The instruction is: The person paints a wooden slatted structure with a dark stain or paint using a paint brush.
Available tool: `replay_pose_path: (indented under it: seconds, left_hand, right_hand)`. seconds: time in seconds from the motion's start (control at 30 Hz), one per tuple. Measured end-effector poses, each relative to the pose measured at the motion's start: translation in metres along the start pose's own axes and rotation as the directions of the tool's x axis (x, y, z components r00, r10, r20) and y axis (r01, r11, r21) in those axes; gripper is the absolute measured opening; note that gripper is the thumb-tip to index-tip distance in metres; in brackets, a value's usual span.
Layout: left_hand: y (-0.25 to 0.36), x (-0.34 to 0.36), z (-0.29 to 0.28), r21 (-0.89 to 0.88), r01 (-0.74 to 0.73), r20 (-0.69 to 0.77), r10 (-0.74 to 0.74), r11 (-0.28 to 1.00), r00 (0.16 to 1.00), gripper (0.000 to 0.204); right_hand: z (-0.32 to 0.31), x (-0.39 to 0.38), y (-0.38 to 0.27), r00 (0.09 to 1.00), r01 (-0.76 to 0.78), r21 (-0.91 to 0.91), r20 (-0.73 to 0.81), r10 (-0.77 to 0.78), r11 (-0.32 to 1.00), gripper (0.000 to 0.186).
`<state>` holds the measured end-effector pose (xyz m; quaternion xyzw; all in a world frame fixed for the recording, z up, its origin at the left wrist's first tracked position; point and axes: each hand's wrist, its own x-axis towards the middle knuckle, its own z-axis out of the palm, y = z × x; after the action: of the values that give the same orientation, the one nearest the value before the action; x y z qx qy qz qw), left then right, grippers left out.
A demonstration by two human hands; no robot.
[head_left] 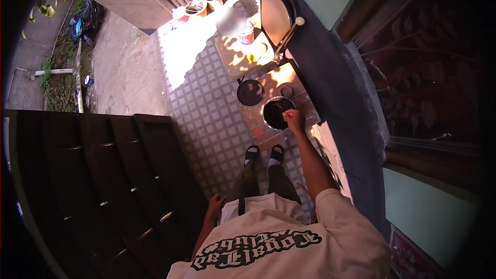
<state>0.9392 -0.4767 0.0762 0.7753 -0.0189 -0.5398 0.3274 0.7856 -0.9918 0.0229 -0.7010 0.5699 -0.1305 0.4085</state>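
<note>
My right hand [294, 119] is closed around the red-orange handle [290, 114] of a utensil, over the right side of a round dark pot [265, 119]. The utensil's working end is lost in the pot's dark inside, so its kind does not show. The pot stands on a low wooden table [253, 119]. Beyond it sits a small brown cup or bowl [287, 91], and to the left lies a round dark pan [250, 93]. At my left side, beside the thigh, hangs my left hand [217, 201], fingers curled in, with nothing visible in them.
Beyond the table stands a sunlit pale low table [232, 62] bearing a yellow item [256, 52] and a tub [247, 36]. A metal-framed chair [274, 15] is near the wall at right. Dark wooden panelling [103, 175] fills the left; several pots [196, 7] stand far back.
</note>
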Motion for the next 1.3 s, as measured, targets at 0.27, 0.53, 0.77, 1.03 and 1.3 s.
replay_pose_path:
  seconds: [0.27, 0.53, 0.77, 1.03, 1.3]
  left_hand:
    - [0.016, 0.043, -0.028, 0.244, 0.086, 0.029, -0.096, 0.966, 0.995, 0.022]
    - [0.049, 0.056, -0.042, 0.154, -0.032, 0.072, 0.021, 0.988, 0.997, 0.021]
    - [0.007, 0.054, -0.062, 0.228, -0.026, 0.070, 0.010, 0.973, 0.997, 0.025]
    - [0.009, 0.054, -0.078, 0.214, 0.087, 0.060, -0.102, 0.973, 0.993, 0.027]
    - [-0.003, 0.081, -0.068, 0.278, -0.044, 0.109, 0.014, 0.960, 0.994, 0.032]
  right_hand:
    - [0.047, 0.031, 0.037, 0.988, 0.135, -0.028, 0.077, -0.133, 0.990, 0.016]
    - [0.074, 0.030, 0.040, 0.980, -0.111, 0.023, 0.168, 0.105, 0.994, 0.019]
    - [0.099, 0.033, 0.077, 0.998, -0.002, -0.155, 0.067, 0.012, 0.988, 0.015]
    - [0.084, 0.027, 0.067, 0.984, -0.172, -0.037, 0.044, 0.173, 0.984, 0.019]
    - [0.032, -0.009, 0.070, 0.896, -0.339, 0.623, -0.016, 0.445, 0.705, 0.029]
